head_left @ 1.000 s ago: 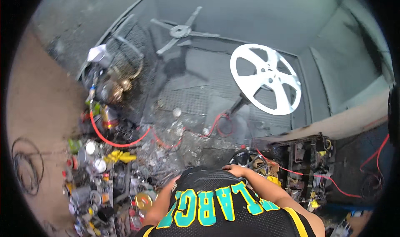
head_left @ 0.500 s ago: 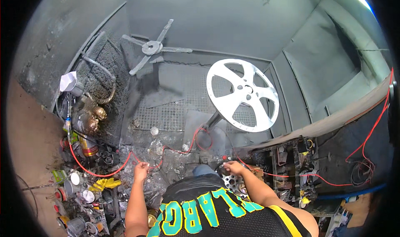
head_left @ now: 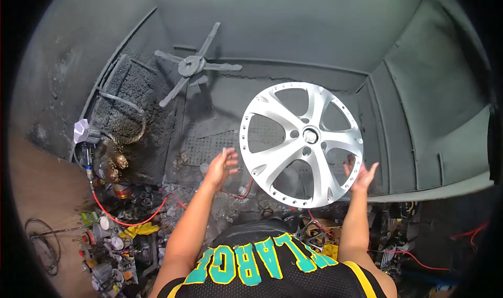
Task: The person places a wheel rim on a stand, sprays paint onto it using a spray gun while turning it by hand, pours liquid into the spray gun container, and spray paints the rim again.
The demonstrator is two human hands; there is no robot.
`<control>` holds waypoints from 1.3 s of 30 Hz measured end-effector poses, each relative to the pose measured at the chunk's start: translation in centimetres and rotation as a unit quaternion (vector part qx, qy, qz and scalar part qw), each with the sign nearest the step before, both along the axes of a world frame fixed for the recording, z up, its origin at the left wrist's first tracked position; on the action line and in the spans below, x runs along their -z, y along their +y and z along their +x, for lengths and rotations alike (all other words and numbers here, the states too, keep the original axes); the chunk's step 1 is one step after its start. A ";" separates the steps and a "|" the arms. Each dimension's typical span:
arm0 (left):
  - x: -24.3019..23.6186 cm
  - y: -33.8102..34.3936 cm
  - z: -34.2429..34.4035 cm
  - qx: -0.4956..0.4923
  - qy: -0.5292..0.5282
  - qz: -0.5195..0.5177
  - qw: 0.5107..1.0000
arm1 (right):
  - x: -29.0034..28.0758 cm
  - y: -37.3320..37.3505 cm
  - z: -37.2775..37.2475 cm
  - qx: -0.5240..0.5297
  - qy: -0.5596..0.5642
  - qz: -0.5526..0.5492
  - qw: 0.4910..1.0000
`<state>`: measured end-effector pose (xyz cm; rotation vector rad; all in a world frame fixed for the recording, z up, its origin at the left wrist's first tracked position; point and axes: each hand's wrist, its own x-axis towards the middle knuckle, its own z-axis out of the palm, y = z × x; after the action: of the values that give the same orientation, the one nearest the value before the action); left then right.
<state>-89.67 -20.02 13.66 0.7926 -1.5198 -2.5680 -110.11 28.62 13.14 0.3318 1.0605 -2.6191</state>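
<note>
A silver five-spoke wheel face (head_left: 285, 164) with small holes round its rim takes up the middle right of the view, its front turned up toward me. My left hand (head_left: 222, 167) is held a short way off its left edge, fingers apart and nothing in it. At the lower right edge of the wheel face is my right hand (head_left: 362, 178), partly behind the rim. Some of its fingers show through a gap between the spokes, and the thumb sticks out to the side. Whether that hand touches the rim I cannot tell.
A grey-coated four-armed stand (head_left: 191, 66) rises at the back left of the grey booth. A spray gun (head_left: 87, 135) with a pale cup hangs at the left on a red hose (head_left: 118, 220). Cans, a yellow cloth (head_left: 139, 230) and clutter cover the lower left floor.
Both hands have moved up and forward from beside my body to either side of the wheel face. My view has shifted, and the wheel face now appears lower, nearer and turned.
</note>
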 end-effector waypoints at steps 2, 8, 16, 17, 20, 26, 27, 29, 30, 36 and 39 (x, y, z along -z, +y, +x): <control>-0.7 -0.7 -3.5 0.019 -0.012 -0.022 1.000 | 0.2 0.7 -3.1 -0.034 0.017 -0.026 0.999; -5.9 0.5 -8.9 0.027 -0.068 -0.066 0.995 | -2.8 -0.1 -7.5 -0.116 0.100 -0.114 0.982; -4.7 0.0 -6.5 -0.014 -0.078 -0.036 0.996 | 0.5 1.0 -8.7 -0.135 0.080 -0.112 0.981; -3.5 -1.4 -4.9 0.007 -0.063 -0.055 0.997 | 3.0 2.3 -9.1 -0.128 0.044 -0.092 0.987; -1.9 -4.8 -0.2 -0.051 -0.109 -0.172 0.978 | 3.3 0.3 -5.5 0.045 -0.116 0.023 0.992; 3.1 -18.0 15.6 -0.332 -0.178 -0.260 0.889 | 15.4 2.6 3.0 -0.002 -0.268 0.092 0.959; 3.1 -20.4 18.6 -0.387 -0.163 -0.303 0.855 | 15.9 1.1 4.8 -0.029 -0.279 0.143 0.949; 2.4 -25.9 23.2 -0.437 -0.202 -0.371 0.794 | 16.9 -1.8 8.7 -0.081 -0.292 0.222 0.927; 1.9 -28.6 28.0 -0.479 -0.173 -0.399 0.763 | 17.2 -4.0 10.6 -0.132 -0.293 0.255 0.912; -2.1 -41.9 37.9 -0.523 -0.220 -0.562 0.601 | 15.8 -14.8 24.0 -0.346 -0.226 0.403 0.817; -1.2 -46.8 40.3 -0.444 -0.267 -0.683 0.515 | 13.7 -19.3 30.5 -0.428 -0.153 0.434 0.778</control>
<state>-49.42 -66.81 14.81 1.3840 -1.7850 -0.0299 -79.65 9.30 -0.55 0.3245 1.7056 -1.1246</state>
